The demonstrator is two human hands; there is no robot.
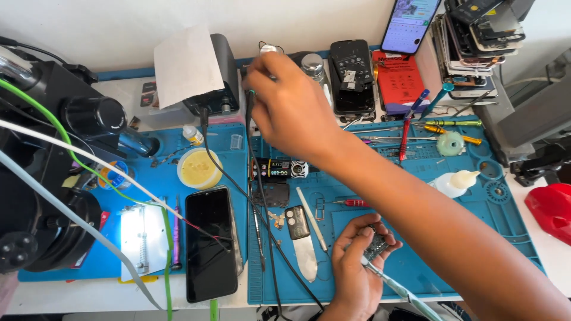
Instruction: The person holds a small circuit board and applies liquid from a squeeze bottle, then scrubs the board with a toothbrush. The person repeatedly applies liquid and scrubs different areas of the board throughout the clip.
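My right hand (288, 104) reaches across to the back of the bench. It is closed around the black handle of a corded tool (250, 101) beside a black station box (217, 77). The tool's black cable (262, 208) trails down over the blue work mat (428, 202). My left hand (355, 270) rests low over the mat's front edge. It pinches a small dark circuit board (376, 245) and a pale blue slim tool (395, 288) that points down to the right.
A black phone (211, 244) lies face up left of the cable, a yellow paste tin (199, 168) above it. A microscope (41, 178) fills the left. A white squeeze bottle (455, 183), screwdrivers (452, 123), stacked phones (482, 41) and a red object (550, 208) sit right.
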